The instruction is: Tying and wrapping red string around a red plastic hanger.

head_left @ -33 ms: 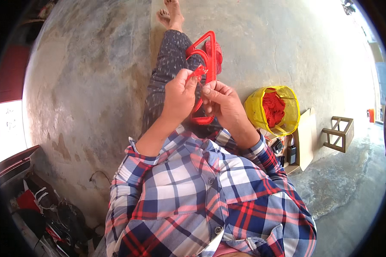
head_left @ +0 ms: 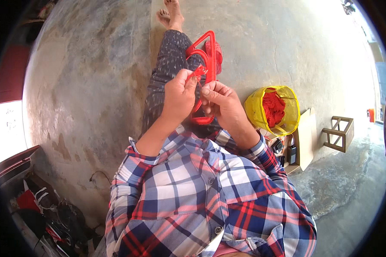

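Above my lap, my left hand point(head_left: 180, 95) is closed with thumb and fingers pinching a small bunch of red cord point(head_left: 200, 72), whose frayed-looking end sticks up past the fingertips. Close beside it, my right hand point(head_left: 222, 100) is pinched at thumb and forefinger, where thin red strands run down from the bunch. The strand ends are too fine to follow between those fingers. Resting across my legs behind both hands is a red frame point(head_left: 212, 55) with straight sides and a curved inner piece. My hands hide its middle.
On the right stands a yellow mesh basket point(head_left: 255, 107) holding a red tangle of cord point(head_left: 273, 108). Behind it are an open cardboard box point(head_left: 305, 143) with dark devices and a small wooden stool point(head_left: 342, 134). Assorted clutter point(head_left: 51, 214) lies at lower left. My outstretched legs point(head_left: 164, 73) rest on concrete.
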The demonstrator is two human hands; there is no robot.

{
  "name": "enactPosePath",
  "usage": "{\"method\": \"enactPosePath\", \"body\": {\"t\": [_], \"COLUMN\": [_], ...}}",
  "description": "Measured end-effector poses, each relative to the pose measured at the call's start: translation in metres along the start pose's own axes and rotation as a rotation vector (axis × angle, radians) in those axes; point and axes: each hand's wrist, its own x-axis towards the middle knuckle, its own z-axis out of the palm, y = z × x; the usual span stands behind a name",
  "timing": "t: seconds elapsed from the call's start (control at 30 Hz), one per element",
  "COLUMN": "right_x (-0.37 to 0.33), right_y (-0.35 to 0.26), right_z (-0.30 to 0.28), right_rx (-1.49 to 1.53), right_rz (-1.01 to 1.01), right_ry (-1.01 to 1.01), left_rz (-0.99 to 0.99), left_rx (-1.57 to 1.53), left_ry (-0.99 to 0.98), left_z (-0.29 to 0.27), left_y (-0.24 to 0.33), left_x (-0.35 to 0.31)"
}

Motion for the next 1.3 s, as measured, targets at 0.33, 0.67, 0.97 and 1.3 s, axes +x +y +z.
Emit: {"method": "enactPosePath", "body": {"t": [0.33,0.67,0.97,1.3], "right_x": [-0.007,0.001,0.011,0.015], "right_y": [-0.005,0.004,0.004,0.002], "right_z": [0.013,-0.001,-0.015,-0.025], "right_rx": [-0.069,-0.031,0.091,0.173], "right_rz": [-0.177,0.008,0.054,0.125], "right_ry": [-0.042,-0.035,0.0,-0.014], "left_rz": [0.385,0.119,0.082,0.179], "left_rx": [0.657,0.58,0.221,0.253], "left_ry": [-0.014,-0.058,-0.167,-0.342], "left_z": [-0.007,-0.012,-0.01,-0.014], "left_y": [0.011,0.014,0.033,0.04], "left_x": [-0.001,0.0,-0.004,-0.012]}}
